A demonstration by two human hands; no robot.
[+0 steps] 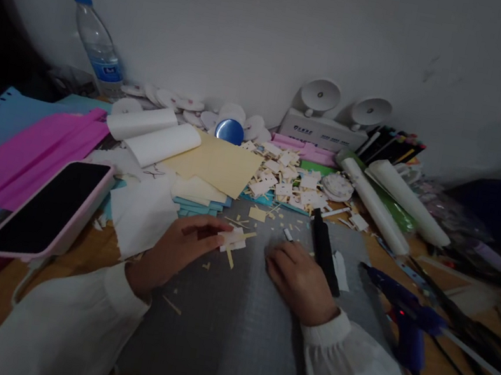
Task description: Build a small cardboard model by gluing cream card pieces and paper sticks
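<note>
My left hand (184, 247) pinches a small white paper piece (232, 238) between thumb and fingers, above the grey mat. Pale yellow strips stick out from that piece to the right and downward. My right hand (295, 276) rests on the mat with its fingers curled under, so whatever may be in them is hidden. Just beyond its fingertips lies a small white cylinder (288, 235). A long black stick-like object (325, 252) lies right beside this hand, with a white paper scrap (341, 271) next to it. Cut yellow bits (257, 214) are scattered ahead of both hands.
A heap of small white paper pieces (286, 177) lies at the back. On the left are a phone (50, 210), pink paper (33, 155) and a water bottle (98, 47). To the right, a blue glue gun (408, 306) with a red light trails a cable near rolled sheets (376, 203).
</note>
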